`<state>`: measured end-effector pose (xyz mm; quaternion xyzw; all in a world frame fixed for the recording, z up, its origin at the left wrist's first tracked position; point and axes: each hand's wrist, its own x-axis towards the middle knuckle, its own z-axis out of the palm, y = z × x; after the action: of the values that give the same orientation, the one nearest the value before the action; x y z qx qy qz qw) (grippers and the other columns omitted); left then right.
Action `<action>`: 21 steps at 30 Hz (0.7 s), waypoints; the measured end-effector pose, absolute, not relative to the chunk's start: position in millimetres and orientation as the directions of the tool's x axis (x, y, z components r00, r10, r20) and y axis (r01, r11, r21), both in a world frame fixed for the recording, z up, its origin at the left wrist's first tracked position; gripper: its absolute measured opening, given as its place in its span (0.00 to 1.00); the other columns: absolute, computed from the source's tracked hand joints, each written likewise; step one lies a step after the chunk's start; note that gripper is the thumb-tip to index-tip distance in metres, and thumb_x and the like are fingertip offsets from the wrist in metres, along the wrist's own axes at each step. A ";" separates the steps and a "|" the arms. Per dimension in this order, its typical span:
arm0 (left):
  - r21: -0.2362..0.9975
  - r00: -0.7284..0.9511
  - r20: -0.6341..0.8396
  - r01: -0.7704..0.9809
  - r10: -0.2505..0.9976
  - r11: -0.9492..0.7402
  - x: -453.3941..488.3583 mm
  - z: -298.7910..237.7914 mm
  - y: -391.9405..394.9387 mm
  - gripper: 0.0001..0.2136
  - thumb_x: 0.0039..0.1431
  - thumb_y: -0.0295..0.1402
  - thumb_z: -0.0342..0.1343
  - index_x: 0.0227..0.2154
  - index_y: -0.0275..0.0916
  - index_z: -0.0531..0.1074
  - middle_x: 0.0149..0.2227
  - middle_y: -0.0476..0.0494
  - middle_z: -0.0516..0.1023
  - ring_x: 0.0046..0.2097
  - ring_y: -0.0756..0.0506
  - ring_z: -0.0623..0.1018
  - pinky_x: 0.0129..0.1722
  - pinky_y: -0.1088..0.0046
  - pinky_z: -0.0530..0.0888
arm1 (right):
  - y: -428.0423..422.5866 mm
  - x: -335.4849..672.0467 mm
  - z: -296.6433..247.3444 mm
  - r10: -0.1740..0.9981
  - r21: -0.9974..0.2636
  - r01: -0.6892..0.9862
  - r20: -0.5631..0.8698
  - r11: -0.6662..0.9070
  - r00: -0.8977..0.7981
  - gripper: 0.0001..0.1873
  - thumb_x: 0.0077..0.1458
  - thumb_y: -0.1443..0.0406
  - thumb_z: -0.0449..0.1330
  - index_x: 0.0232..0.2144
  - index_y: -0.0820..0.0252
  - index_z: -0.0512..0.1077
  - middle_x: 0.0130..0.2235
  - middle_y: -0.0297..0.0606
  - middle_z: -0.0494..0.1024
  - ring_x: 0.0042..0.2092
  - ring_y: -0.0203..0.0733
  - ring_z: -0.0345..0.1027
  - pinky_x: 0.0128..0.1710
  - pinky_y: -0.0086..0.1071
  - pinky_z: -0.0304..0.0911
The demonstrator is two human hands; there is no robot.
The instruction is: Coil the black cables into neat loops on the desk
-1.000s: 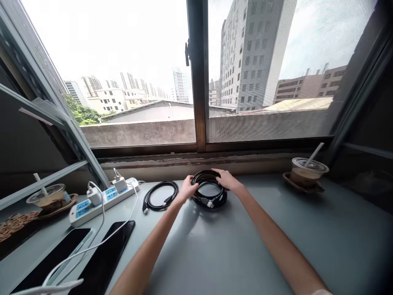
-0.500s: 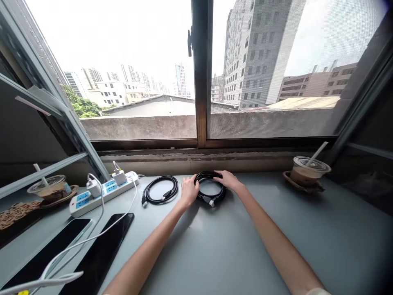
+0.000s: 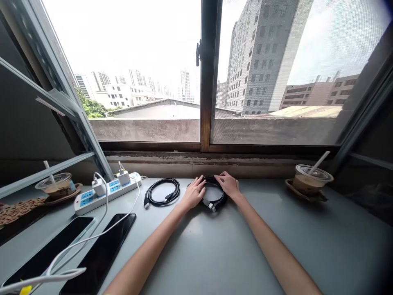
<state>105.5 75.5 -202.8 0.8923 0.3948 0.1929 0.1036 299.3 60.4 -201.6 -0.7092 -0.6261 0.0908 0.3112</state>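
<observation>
A coiled black cable with white-tipped plugs lies flat on the grey table, near the window sill. My left hand rests flat on the coil's left side with its fingers spread. My right hand curls over the coil's far right rim. A second coiled black cable lies just left of my left hand, untouched.
A white and blue power strip with chargers sits at the left; its white lead runs to two dark phones at the front left. Iced drinks on saucers stand at the far left and at the right. The window frame rises behind.
The coil was held tilted up off the table; it now lies flat, with both hands lowered onto it. My left hand has gone from gripping the rim to lying spread on it.
</observation>
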 end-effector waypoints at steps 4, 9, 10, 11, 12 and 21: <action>0.370 0.601 0.264 0.659 0.754 -0.655 102.6 -207.1 74.3 0.23 0.62 0.33 0.36 0.60 0.37 0.53 0.64 0.45 0.49 0.64 0.44 0.51 0.61 0.62 0.52 | 69.4 303.1 -217.9 0.934 -0.695 0.718 0.282 0.040 0.221 0.19 0.59 0.53 0.50 0.40 0.56 0.74 0.42 0.37 0.72 0.41 0.39 0.67 0.41 0.35 0.61; 0.399 0.554 0.305 0.664 0.775 -0.632 103.6 -208.2 69.8 0.23 0.60 0.31 0.36 0.59 0.37 0.56 0.63 0.45 0.51 0.63 0.45 0.54 0.60 0.63 0.55 | 84.0 303.3 -236.5 0.917 -0.812 0.564 0.328 0.151 0.226 0.15 0.60 0.59 0.52 0.40 0.65 0.71 0.40 0.39 0.73 0.42 0.37 0.67 0.45 0.37 0.63; 0.402 0.553 0.306 0.662 0.775 -0.632 103.8 -208.6 69.7 0.23 0.60 0.31 0.36 0.59 0.37 0.57 0.63 0.45 0.51 0.63 0.45 0.54 0.60 0.63 0.55 | 86.2 303.4 -239.0 0.914 -0.825 0.541 0.332 0.162 0.232 0.14 0.60 0.60 0.52 0.39 0.65 0.71 0.40 0.39 0.73 0.42 0.37 0.67 0.45 0.37 0.63; 0.404 0.552 0.308 0.662 0.775 -0.632 103.9 -208.9 69.9 0.23 0.60 0.31 0.37 0.58 0.37 0.57 0.63 0.45 0.52 0.63 0.44 0.54 0.60 0.63 0.55 | 87.9 303.6 -241.1 0.912 -0.837 0.521 0.333 0.169 0.240 0.14 0.60 0.60 0.53 0.38 0.65 0.71 0.39 0.39 0.73 0.42 0.37 0.68 0.45 0.38 0.63; 0.404 0.551 0.310 0.662 0.775 -0.632 103.8 -209.3 70.3 0.23 0.60 0.31 0.37 0.58 0.36 0.58 0.63 0.45 0.52 0.63 0.44 0.54 0.60 0.63 0.55 | 89.3 304.1 -242.7 0.909 -0.846 0.505 0.333 0.172 0.249 0.14 0.59 0.60 0.53 0.38 0.65 0.71 0.39 0.39 0.73 0.41 0.37 0.68 0.45 0.38 0.63; 0.398 0.554 0.316 0.660 0.771 -0.637 103.6 -208.5 70.4 0.23 0.60 0.30 0.36 0.57 0.37 0.59 0.63 0.45 0.52 0.63 0.43 0.55 0.59 0.62 0.56 | 90.4 307.5 -244.8 0.910 -0.878 0.456 0.301 0.147 0.286 0.14 0.58 0.59 0.54 0.34 0.65 0.72 0.38 0.38 0.74 0.42 0.37 0.67 0.46 0.38 0.62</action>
<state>103.6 70.4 -208.5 0.8735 0.4095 0.2356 0.1173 307.5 90.4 -244.8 -0.6148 -0.5553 0.2204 0.5149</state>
